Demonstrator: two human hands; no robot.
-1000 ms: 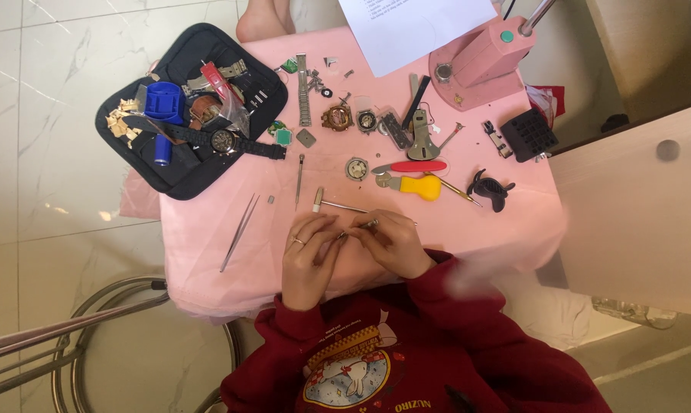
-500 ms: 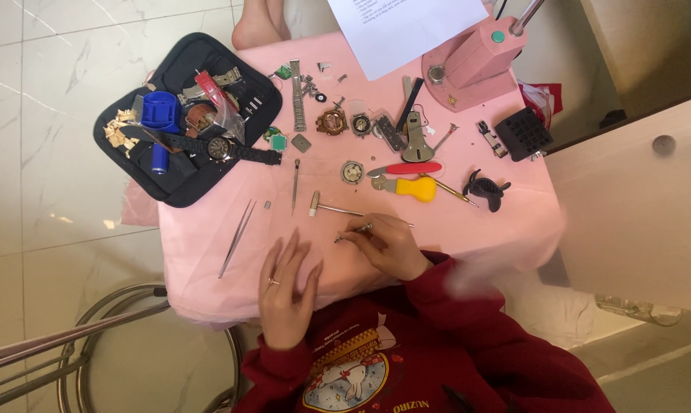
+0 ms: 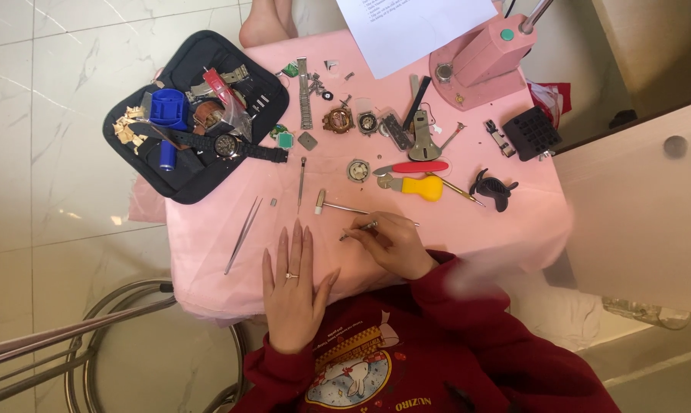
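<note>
1. The counter (image 3: pixel 208 229) wears a pink cloth over a white marble floor (image 3: pixel 47 191).
2. A black tool pouch (image 3: pixel 196 176) overhangs its left edge.
3. Tweezers (image 3: pixel 243 235), a small hammer (image 3: pixel 334 206), a yellow-handled tool (image 3: pixel 418 186) and a watch case (image 3: pixel 358 170) lie mid-cloth.
4. A white paper sheet (image 3: pixel 414 30) and pink stand (image 3: pixel 479 65) sit at the far edge.

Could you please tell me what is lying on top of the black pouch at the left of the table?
On the black pouch lie a blue cap, a black watch, a red-topped packet and tan bits. Anything beneath these is covered.
</note>
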